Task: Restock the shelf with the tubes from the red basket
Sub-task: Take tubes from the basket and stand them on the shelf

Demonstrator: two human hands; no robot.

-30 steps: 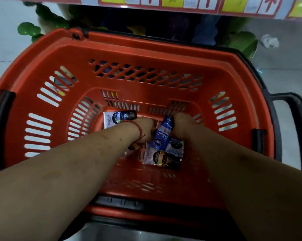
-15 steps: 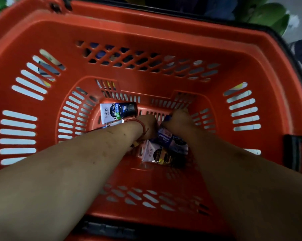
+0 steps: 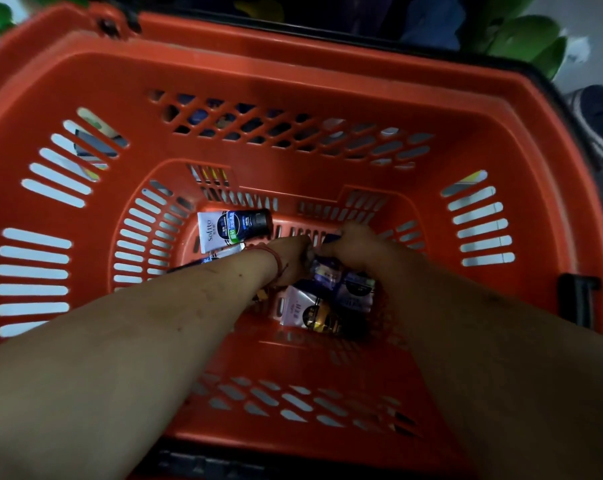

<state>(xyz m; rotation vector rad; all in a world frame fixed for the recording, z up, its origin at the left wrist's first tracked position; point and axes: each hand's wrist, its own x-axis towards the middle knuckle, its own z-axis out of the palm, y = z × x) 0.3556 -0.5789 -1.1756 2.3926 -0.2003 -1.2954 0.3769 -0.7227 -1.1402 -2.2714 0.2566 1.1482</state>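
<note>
Both hands reach to the floor of the red basket [image 3: 293, 74]. Right hand [image 3: 357, 245]: fingers [image 3: 341, 235] curled round the end of a dark tube [image 3: 331, 238]. Left hand [image 3: 293, 259], with a red cord [image 3: 276, 263] at the wrist, rests against a pile of tubes [image 3: 357, 292]. Its fingers are hidden, so I cannot tell their grip. A white tube [image 3: 234, 226] lies apart, by the far wall.
</note>
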